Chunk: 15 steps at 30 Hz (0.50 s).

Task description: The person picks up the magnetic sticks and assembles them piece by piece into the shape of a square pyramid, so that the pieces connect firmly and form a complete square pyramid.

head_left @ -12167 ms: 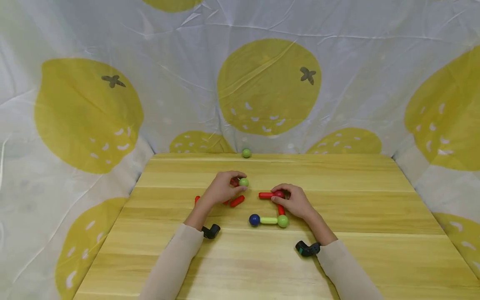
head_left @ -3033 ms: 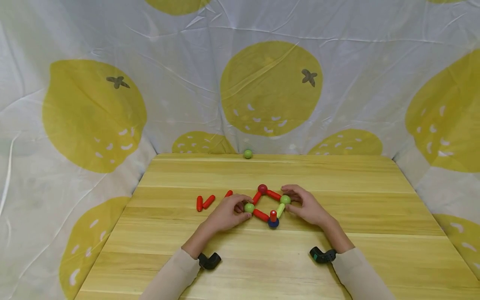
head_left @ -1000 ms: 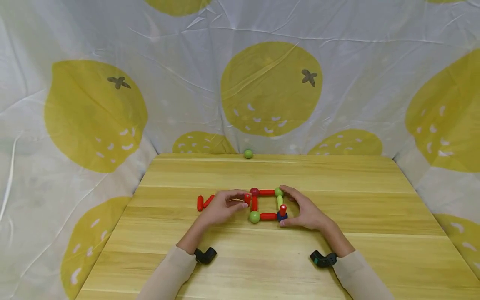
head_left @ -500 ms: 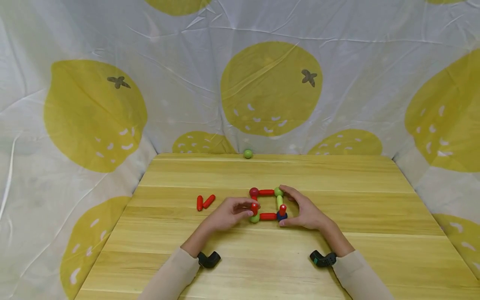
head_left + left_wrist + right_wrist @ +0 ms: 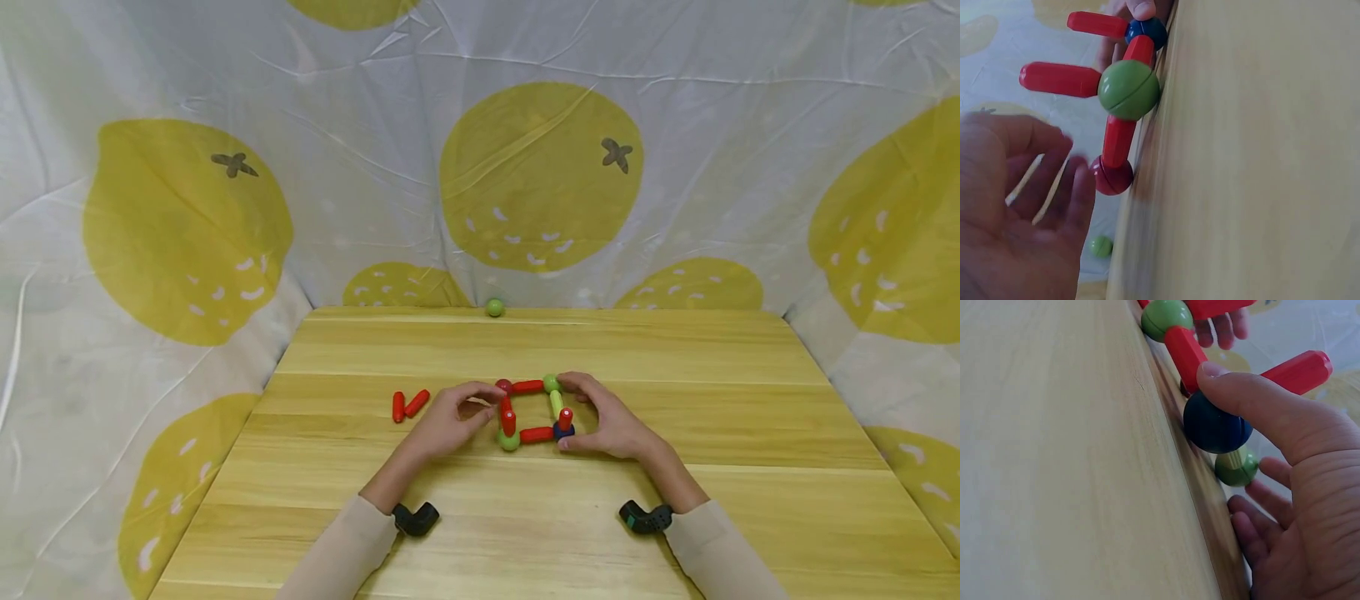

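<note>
A square ball-and-rod building-toy frame (image 5: pixel 528 387) lies on the table, with a crimson ball (image 5: pixel 504 387), a dark blue ball (image 5: pixel 1213 424) and two green balls at its corners. Three sides are red rods; the right side is a yellow-green rod (image 5: pixel 557 405). One red rod (image 5: pixel 509 422) stands upright on the near green ball (image 5: pixel 1129 90), another red rod (image 5: pixel 566 418) on the blue ball. My left hand (image 5: pixel 450 419) is beside the frame's left side, fingers loosely bent and holding nothing. My right hand (image 5: pixel 611 421) holds the right side, thumb on the blue ball, fingers by the far green ball (image 5: pixel 552 382).
Two loose red rods (image 5: pixel 417 403) lie to the left of my left hand. A single green ball (image 5: pixel 494 307) sits at the table's back edge, against the lemon-print cloth (image 5: pixel 540 175). Black wrist devices (image 5: pixel 417 519) are on both forearms.
Over the last second my left hand brought a red rod onto the near-left green ball and let go; it stands upright there. Earlier, the frame was closed into a square. My right hand stays put.
</note>
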Each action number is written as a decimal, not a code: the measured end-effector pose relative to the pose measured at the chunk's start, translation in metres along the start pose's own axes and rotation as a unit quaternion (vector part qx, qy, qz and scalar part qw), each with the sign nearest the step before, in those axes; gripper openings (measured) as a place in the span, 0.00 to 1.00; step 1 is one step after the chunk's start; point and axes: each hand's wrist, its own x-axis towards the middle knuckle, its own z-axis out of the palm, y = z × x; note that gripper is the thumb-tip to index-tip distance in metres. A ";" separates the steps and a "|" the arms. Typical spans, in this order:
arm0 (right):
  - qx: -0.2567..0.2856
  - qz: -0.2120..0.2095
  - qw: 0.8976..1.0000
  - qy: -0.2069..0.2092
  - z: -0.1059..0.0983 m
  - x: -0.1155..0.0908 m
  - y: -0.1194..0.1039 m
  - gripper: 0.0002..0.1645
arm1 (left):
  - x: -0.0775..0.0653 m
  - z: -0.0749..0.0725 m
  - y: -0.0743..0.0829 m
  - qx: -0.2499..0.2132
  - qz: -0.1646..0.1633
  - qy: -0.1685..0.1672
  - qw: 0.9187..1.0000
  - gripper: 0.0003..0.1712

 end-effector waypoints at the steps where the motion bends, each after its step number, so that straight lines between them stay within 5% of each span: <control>1: -0.004 0.003 1.000 -0.004 0.000 0.000 0.000 0.59 | 0.000 -0.001 0.000 0.013 0.001 0.018 1.000 0.17; 5: -0.013 0.018 1.000 -0.021 0.000 0.002 -0.001 0.54 | 0.002 -0.004 -0.002 0.086 0.007 0.052 0.995 0.22; 15: -0.010 0.040 0.999 -0.005 0.001 0.005 -0.002 0.38 | 0.001 -0.002 -0.004 0.145 0.015 -0.006 0.989 0.26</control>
